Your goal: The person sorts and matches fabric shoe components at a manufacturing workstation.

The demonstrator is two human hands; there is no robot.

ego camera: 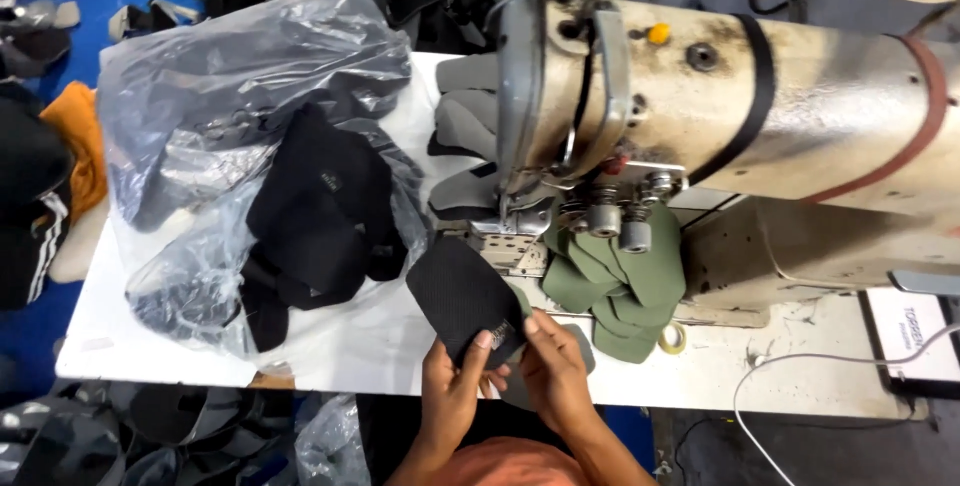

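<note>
A black textured fabric piece [462, 296], oval at its far end, is held over the white table's [360, 341] front edge. My left hand [452, 386] grips its near end from below left. My right hand [556, 371] pinches the same end from the right, thumb on top, with an olive-green layer peeking out under it. A stack of olive-green fabric pieces [610, 281] lies just beyond my right hand, under the head of a worn cream sewing machine [740, 111].
A clear plastic bag [240, 106] with black fabric pieces [320, 216] spilling out fills the table's left half. Grey pieces [465, 126] are stacked behind the needle. A tape roll [673, 338], a white cable [800, 366] and more dark pieces lie around.
</note>
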